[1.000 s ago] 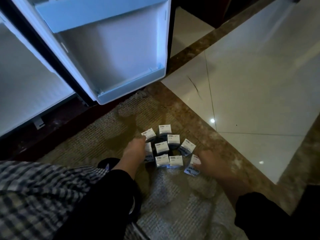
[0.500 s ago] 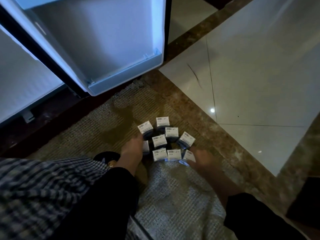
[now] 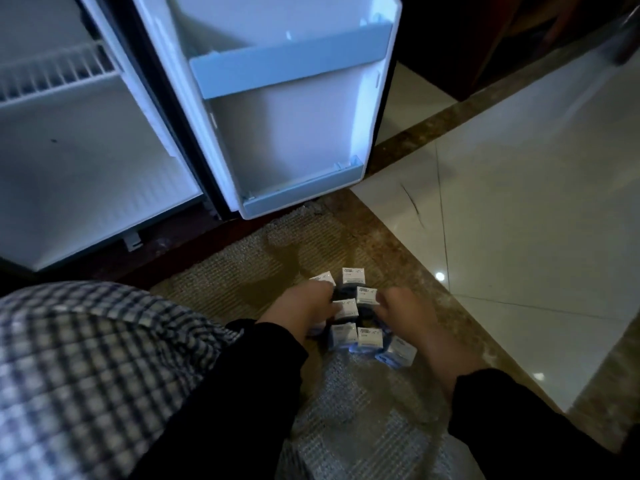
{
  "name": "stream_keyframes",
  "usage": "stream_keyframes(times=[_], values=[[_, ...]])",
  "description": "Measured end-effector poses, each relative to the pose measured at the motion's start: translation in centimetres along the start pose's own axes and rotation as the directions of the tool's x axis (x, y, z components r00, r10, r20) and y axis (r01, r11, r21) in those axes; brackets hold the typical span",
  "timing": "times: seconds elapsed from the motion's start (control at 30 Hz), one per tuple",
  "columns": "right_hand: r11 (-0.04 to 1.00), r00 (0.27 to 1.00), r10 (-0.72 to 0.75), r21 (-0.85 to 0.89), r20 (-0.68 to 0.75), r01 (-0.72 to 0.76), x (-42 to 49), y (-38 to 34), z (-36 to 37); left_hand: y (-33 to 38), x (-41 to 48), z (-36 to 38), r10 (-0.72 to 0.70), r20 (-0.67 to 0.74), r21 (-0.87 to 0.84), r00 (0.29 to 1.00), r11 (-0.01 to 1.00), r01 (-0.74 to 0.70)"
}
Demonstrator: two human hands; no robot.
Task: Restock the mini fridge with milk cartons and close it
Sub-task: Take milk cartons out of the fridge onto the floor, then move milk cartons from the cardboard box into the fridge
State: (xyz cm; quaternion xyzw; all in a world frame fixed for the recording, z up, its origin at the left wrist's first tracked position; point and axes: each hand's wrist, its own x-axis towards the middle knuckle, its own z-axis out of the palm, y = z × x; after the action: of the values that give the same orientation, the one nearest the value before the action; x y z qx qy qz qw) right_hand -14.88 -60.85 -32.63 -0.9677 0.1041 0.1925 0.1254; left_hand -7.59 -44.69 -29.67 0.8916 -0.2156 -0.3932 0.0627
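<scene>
Both hands, the left hand [image 3: 304, 308] and right hand [image 3: 403, 311], reached into the milk cartons [image 3: 346, 308] clustered on the mat [image 3: 221, 282] before the open mini fridge [image 3: 104, 161]; finger grip could not be told. Pickup step; lifting cartons inside likely followed.

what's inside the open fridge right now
The mini fridge shows only a bare white floor and an empty wire shelf; its door racks look empty. Anything higher is out of frame.
</scene>
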Motion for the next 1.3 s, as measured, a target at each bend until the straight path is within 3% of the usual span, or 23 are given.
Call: stream_keyframes(times=[0.17, 0.4, 0.77, 0.97, 1.17, 1.3], values=[[0.991, 0.990, -0.089, -0.106, -0.110, 0.078, 1.4, -4.2, -5.7, -1.6, -3.5, -4.4, -0.012, -0.134, 0.030, 0.991, 0.999, 0.016], [0.941, 0.928, -0.323, -0.166, -0.185, 0.294, 2.4, -13.6, -13.5, -6.9, -11.2, -11.7, 0.014, -0.310, 0.032, 0.951, 0.999, -0.004], [0.758, 0.750, -0.641, -0.291, -0.164, 0.584, -1.0, -33.9, -18.0, -21.0, -26.4, -15.5, -0.294, -0.500, -0.151, 0.815, 0.956, 0.253], [0.599, 0.606, -0.793, -0.249, -0.057, 0.761, -5.5, -45.3, -15.7, -29.1, -33.7, -11.1, -0.495, -0.507, -0.311, 0.705, 0.868, 0.386], [0.402, 0.436, -0.875, -0.186, 0.209, 0.896, -10.6, -53.8, -8.1, -35.4, -39.7, -1.1, -0.671, -0.333, -0.532, 0.663, 0.714, 0.456], [0.319, 0.376, -0.865, -0.216, 0.332, 0.923, -14.0, -57.5, -1.2, -38.1, -42.3, 6.4, -0.761, -0.237, -0.626, 0.605, 0.595, 0.504]])
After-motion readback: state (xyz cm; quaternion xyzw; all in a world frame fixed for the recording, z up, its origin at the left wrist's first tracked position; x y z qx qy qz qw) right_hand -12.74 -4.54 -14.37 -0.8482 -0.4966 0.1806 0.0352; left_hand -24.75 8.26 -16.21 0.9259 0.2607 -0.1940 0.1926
